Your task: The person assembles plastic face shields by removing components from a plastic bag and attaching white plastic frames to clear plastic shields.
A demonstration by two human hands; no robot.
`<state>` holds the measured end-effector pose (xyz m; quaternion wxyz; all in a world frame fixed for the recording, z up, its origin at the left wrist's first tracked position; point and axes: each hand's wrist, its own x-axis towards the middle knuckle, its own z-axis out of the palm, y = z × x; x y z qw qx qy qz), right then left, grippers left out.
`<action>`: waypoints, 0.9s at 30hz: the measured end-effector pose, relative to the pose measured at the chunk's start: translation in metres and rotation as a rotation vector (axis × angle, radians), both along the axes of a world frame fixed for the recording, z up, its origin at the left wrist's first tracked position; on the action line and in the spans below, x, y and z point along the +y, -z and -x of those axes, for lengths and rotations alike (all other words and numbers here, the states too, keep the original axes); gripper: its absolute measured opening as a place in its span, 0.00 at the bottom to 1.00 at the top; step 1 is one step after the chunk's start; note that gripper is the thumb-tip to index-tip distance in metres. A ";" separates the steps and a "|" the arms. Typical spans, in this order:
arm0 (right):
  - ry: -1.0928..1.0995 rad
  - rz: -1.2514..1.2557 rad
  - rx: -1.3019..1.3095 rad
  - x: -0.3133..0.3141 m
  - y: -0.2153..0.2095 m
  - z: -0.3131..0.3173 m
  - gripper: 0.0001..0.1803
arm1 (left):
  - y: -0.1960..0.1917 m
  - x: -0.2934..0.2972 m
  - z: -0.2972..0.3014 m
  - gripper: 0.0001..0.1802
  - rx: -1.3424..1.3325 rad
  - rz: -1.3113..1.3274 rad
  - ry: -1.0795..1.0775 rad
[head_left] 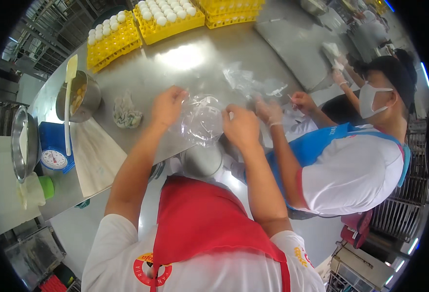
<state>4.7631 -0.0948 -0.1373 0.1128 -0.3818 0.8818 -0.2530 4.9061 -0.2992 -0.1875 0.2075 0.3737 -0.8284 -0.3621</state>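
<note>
Between my two hands, over the front edge of the steel table [170,143], a thin piece of clear plastic film [202,121] is stretched out. Whether it is a bag or a glove I cannot tell. My left hand [169,104] pinches its left upper edge, and my right hand [242,127] grips its right side with curled fingers. More crumpled clear plastic [241,80] lies on the table beyond my right hand. Left of my left hand is a crumpled cloth [127,113].
Yellow egg trays [168,30] with white eggs stand at the back. To the left are a metal pot [89,103] with a long-handled spatula [68,117], a blue scale [54,153] and a steel bowl [23,141]. A masked co-worker in a blue apron [302,146] stands close on the right.
</note>
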 end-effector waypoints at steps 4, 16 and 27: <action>-0.061 -0.034 0.131 -0.022 -0.011 0.011 0.12 | 0.004 -0.005 0.008 0.20 -0.046 -0.001 -0.052; 0.087 0.441 0.293 -0.064 0.020 0.012 0.10 | 0.061 -0.065 0.011 0.21 -0.027 -0.119 -0.129; 0.216 0.506 0.127 -0.089 0.036 0.027 0.14 | 0.057 -0.087 0.008 0.22 -0.094 -0.184 -0.117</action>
